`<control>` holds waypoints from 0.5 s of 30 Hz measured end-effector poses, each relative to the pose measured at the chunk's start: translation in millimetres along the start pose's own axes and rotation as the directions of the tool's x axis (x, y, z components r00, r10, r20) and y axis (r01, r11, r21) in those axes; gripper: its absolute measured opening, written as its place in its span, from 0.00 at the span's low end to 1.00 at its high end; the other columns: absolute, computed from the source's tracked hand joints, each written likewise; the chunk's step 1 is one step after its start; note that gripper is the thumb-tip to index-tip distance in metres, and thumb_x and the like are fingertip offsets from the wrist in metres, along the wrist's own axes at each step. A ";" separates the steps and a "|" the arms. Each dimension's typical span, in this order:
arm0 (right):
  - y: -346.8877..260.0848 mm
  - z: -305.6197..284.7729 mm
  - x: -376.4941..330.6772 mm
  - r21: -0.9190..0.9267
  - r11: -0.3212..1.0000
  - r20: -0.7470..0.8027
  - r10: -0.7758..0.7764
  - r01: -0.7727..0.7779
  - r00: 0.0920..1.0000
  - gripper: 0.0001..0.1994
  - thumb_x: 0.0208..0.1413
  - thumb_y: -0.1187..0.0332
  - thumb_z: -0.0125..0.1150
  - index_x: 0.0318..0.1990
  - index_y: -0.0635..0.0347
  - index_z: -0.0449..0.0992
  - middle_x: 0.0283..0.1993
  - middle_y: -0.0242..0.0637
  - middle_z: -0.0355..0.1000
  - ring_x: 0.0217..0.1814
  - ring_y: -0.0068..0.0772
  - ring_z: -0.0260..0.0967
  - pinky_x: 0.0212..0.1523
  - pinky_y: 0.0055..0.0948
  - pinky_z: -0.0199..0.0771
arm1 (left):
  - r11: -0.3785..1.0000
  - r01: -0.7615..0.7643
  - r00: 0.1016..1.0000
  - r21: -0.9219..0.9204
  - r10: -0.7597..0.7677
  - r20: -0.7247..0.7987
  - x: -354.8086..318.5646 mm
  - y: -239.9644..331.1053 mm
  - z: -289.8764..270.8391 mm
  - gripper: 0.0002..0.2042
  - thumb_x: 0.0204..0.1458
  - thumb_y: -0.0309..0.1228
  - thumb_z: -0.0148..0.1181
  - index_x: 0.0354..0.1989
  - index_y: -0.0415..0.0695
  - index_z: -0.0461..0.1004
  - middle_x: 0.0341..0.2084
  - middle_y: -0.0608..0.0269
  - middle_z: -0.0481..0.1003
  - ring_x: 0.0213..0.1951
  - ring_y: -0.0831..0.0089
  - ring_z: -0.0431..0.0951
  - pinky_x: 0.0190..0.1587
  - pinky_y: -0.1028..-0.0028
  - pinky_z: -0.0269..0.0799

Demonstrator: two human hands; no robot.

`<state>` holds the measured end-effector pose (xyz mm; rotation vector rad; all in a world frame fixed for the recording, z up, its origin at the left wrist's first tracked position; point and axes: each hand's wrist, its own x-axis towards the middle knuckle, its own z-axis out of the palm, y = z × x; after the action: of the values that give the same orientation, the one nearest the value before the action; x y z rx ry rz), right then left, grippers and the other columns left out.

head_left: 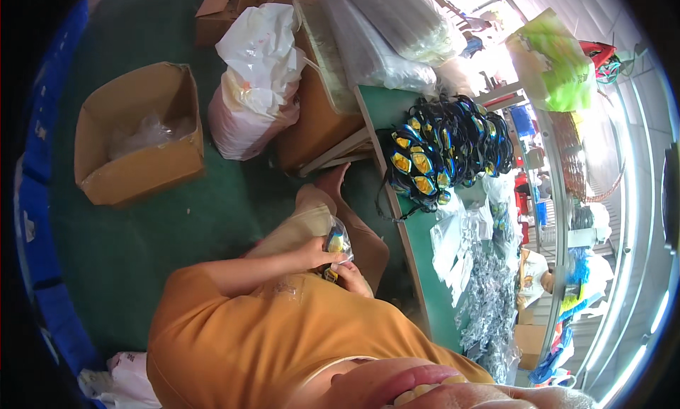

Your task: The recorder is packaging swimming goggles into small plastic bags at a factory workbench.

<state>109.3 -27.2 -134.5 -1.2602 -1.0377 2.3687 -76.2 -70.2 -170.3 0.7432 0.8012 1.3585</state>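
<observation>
My left hand [313,253] and my right hand [353,278] meet in front of my body, above my lap. Between them is a pair of swim goggles [336,243] with shiny yellow-blue lenses, in a clear plastic bag [346,240]. The left fingers close round the bag's side, and the right fingers pinch its lower part. On the green table [386,105] to my right lies a large heap of black-strapped goggles [421,161] with mirrored lenses. Flat clear bags [453,239] lie nearer on that table, beside a crinkled heap of clear plastic packets [489,317].
An open cardboard box [95,157] with some clear plastic inside stands on the green floor at left. A full white sack [248,118] leans by a brown carton [312,136]. Rolls of clear plastic [382,54] lie at the table's far end. Blue crates [42,147] line the left edge.
</observation>
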 end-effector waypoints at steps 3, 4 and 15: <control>-5.6 -5.5 4.8 -0.004 0.998 0.133 0.065 -0.065 0.989 0.17 0.62 0.70 0.63 0.57 0.63 0.74 0.51 0.35 0.77 0.54 0.30 0.74 0.58 0.36 0.73 | 0.981 0.188 0.970 0.047 -0.193 0.147 9.7 -6.1 -22.9 0.27 0.58 0.37 0.70 0.62 0.40 0.69 0.51 0.62 0.77 0.48 0.76 0.78 0.52 0.73 0.74; -7.7 -5.6 2.6 -0.038 0.996 0.145 0.090 -0.085 0.985 0.17 0.62 0.69 0.63 0.57 0.62 0.74 0.51 0.35 0.77 0.54 0.30 0.74 0.58 0.36 0.73 | 0.961 0.276 0.946 -0.022 -0.267 0.184 7.1 3.2 -21.6 0.22 0.59 0.38 0.68 0.57 0.41 0.73 0.45 0.64 0.79 0.43 0.78 0.78 0.44 0.74 0.75; 6.5 -11.3 5.8 0.067 0.996 0.144 0.044 -0.054 0.989 0.19 0.63 0.70 0.61 0.60 0.61 0.73 0.54 0.35 0.77 0.56 0.32 0.74 0.60 0.36 0.73 | 0.986 0.146 0.978 0.081 -0.156 0.140 -1.5 7.5 -25.3 0.15 0.65 0.45 0.60 0.46 0.45 0.79 0.31 0.71 0.79 0.30 0.80 0.76 0.33 0.77 0.72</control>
<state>115.5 -23.5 -146.8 -1.1180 -0.9632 2.5414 -101.6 -71.1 -177.6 0.8110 0.7758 1.1310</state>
